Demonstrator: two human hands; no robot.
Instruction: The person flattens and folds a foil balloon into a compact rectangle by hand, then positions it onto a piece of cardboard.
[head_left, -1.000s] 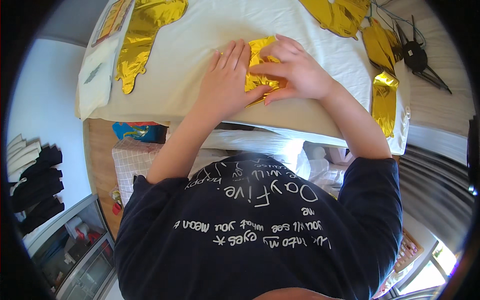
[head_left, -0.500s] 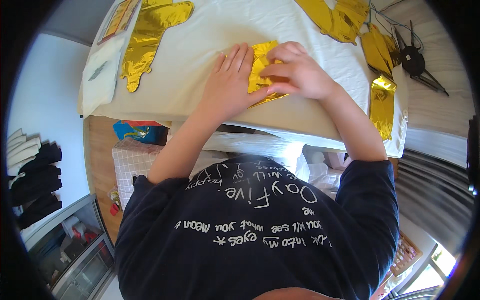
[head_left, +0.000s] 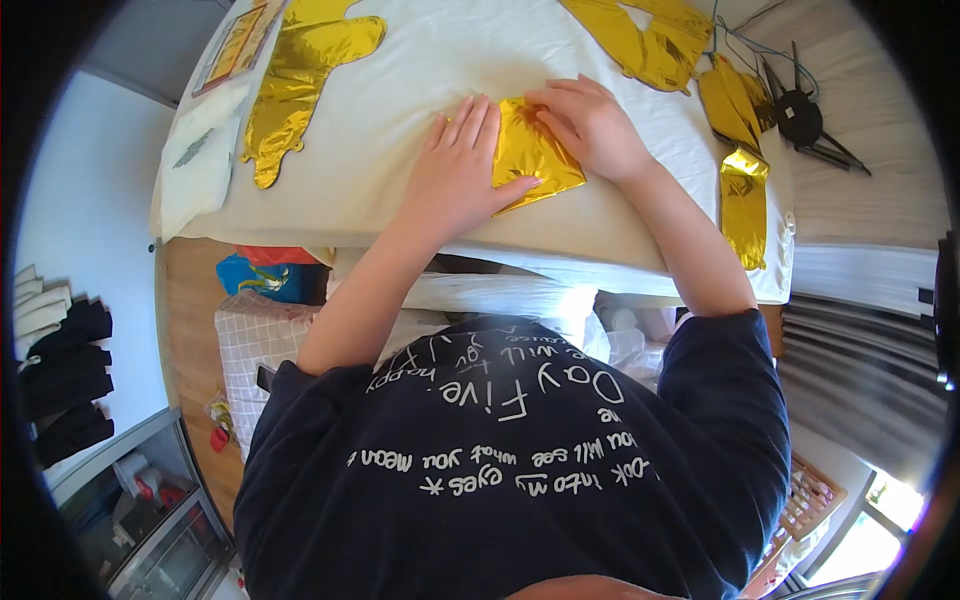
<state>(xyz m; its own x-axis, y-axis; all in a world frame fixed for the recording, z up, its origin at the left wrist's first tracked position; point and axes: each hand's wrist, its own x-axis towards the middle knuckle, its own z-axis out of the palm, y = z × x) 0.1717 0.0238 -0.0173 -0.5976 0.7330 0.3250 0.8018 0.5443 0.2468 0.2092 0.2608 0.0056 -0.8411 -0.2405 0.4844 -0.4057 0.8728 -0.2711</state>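
Observation:
A folded piece of shiny gold foil balloon lies flat near the table's front edge, between my two hands. My left hand rests flat along its left side, fingers together and stretched out, with the thumb across the foil's near part. At the foil's far right side, my right hand lies with its fingers bent slightly over the edge. Its fingertips touch the foil, and the hand hides that corner.
Flat gold foil balloons lie at the left, far right and right edge of the white-covered table. A clear plastic bag sits far left. A black stand-like object is beyond the right side.
My right hand has moved from above the foil's middle to its far right edge, fingers less curled. The foil shows flatter and more uncovered. My left hand stays in place.

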